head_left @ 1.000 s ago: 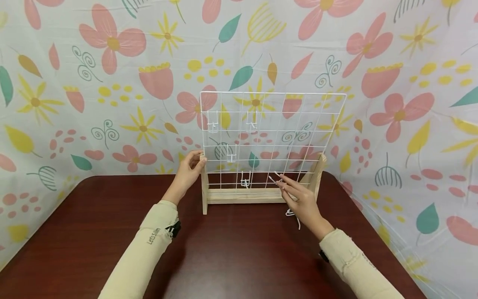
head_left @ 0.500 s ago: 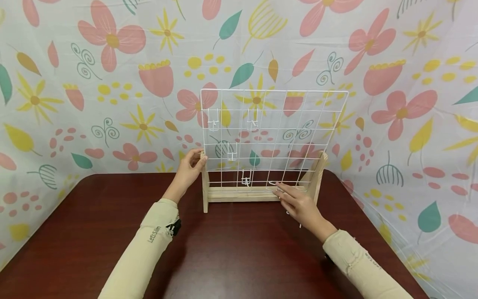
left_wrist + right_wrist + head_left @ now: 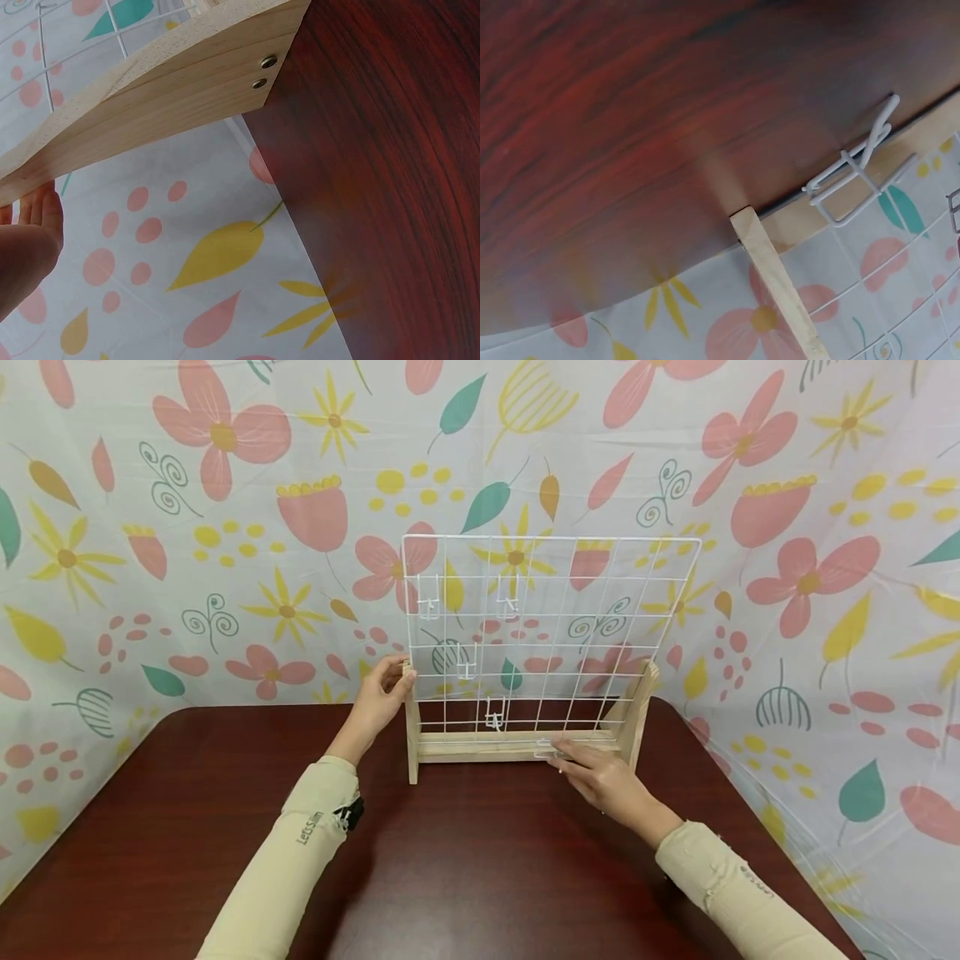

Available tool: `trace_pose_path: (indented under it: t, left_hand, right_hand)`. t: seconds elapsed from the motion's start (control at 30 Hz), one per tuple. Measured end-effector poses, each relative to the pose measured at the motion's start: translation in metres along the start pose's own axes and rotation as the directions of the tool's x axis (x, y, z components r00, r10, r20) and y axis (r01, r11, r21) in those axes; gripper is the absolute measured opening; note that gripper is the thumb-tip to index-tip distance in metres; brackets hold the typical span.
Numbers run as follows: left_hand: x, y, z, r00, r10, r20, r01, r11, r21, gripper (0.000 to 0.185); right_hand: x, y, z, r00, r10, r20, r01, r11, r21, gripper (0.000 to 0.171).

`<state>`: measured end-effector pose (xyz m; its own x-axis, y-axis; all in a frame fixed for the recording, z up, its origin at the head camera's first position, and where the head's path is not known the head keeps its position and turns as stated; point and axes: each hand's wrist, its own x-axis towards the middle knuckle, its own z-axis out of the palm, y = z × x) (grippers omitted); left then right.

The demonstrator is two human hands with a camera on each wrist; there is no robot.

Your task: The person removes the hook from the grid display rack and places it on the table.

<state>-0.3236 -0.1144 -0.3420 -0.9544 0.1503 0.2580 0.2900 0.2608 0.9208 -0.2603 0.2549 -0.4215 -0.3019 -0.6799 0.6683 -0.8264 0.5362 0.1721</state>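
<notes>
My left hand [image 3: 381,700] holds the upper end of the left wooden upright [image 3: 412,735] of a wire grid rack; in the left wrist view its fingers [image 3: 46,211] are at the upright's edge. My right hand [image 3: 603,781] pinches a white wire hook, whose prongs [image 3: 546,755] point left past the fingertips, in front of the bottom bar. In the right wrist view, the hook's boxed end and peg [image 3: 871,142] show, apart from the table; the right hand is out of that view. The white wire grid [image 3: 551,646] stands upright between the wooden sides.
Several similar hooks hang on the grid's left half, among them an upper hook [image 3: 507,604] and a low hook [image 3: 494,720]. A wooden bottom bar [image 3: 480,747] joins the sides. The dark red table [image 3: 450,860] meets a flowered cloth [image 3: 247,552] behind.
My right hand has lowered, and the hook's prongs have tipped from pointing up and left to nearly level, beside the bottom bar. My left hand stays on the upright.
</notes>
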Motion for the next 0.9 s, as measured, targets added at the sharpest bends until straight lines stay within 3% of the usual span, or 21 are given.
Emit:
trace_pose_path:
  t: [0.33,0.5,0.67,0.9]
  left_hand:
    - [0.0,0.002,0.0,1.0,-0.01,0.002,0.01,1.0,-0.014,0.045]
    - [0.0,0.001,0.001,1.0,-0.017,-0.005,0.017,1.0,-0.02,0.044]
    - [0.0,0.001,0.002,1.0,-0.016,-0.006,0.016,1.0,-0.02,0.044]
    - [0.0,0.001,0.0,1.0,-0.021,0.003,0.021,1.0,-0.02,0.044]
  right_hand:
    - [-0.003,0.0,0.005,0.997,-0.054,0.06,0.055,0.998,-0.005,0.041]
    - [-0.007,0.0,0.008,0.995,-0.055,0.087,0.055,0.998,0.006,0.018]
    - [-0.01,0.001,0.011,0.991,-0.054,0.122,0.05,0.998,0.032,0.038]
    - [-0.012,-0.001,0.013,0.983,-0.037,0.182,0.033,0.999,0.026,0.034]
